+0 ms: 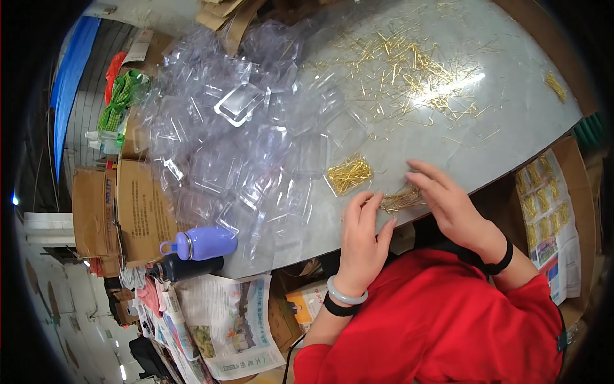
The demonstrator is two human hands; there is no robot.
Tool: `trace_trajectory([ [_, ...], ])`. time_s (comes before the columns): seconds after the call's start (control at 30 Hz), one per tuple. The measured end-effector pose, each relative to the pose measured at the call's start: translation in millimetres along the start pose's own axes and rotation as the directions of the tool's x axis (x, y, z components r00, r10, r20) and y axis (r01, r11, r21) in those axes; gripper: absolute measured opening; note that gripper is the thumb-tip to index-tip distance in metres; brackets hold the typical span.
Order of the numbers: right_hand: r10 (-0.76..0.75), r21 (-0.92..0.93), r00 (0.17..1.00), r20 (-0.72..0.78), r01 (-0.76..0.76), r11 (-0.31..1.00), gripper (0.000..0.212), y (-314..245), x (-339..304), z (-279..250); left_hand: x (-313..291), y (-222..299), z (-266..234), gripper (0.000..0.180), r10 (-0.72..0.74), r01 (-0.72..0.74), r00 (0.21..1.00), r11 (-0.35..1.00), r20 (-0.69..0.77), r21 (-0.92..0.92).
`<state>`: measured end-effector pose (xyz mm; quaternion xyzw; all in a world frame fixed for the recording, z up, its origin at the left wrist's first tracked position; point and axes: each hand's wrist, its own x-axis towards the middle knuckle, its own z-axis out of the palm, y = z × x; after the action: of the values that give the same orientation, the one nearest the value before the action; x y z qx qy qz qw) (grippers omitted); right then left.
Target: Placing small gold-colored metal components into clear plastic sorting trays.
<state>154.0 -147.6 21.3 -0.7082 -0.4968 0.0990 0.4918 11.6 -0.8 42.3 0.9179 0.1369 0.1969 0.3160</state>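
A small bundle of thin gold wire hooks (401,200) lies near the table's front edge, between my two hands. My left hand (363,237) is at the bundle's left end, its fingers stretched forward and its thumb apart. On the other side, my right hand (451,208) reaches in with its fingers extended and spread, close to the bundle's right end. Neither hand is closed around the hooks. Just beyond my left fingertips sits a clear plastic tray filled with gold hooks (350,174). Farther off, many loose gold hooks (416,67) are scattered over the grey table (441,147).
A big heap of clear plastic trays (236,134) covers the table's left side. A purple bottle (208,244) and a dark bottle (188,267) lie at the near left edge. At right, a cardboard box (579,192) holds packs of gold hooks (542,200).
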Motion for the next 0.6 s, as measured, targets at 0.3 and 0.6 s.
trace_trajectory([
  [0.3,-0.075,-0.509,0.978,-0.195,-0.036,0.86,0.028,-8,-28,-12,-2,-10,30,0.048,0.14,-0.14,0.99,0.987,0.013,0.075],
  [0.6,-0.193,-0.455,0.959,-0.209,0.08,0.887,0.025,-1,-16,20,-5,-11,39,0.049,0.156,-0.155,0.988,0.981,0.001,0.115],
])
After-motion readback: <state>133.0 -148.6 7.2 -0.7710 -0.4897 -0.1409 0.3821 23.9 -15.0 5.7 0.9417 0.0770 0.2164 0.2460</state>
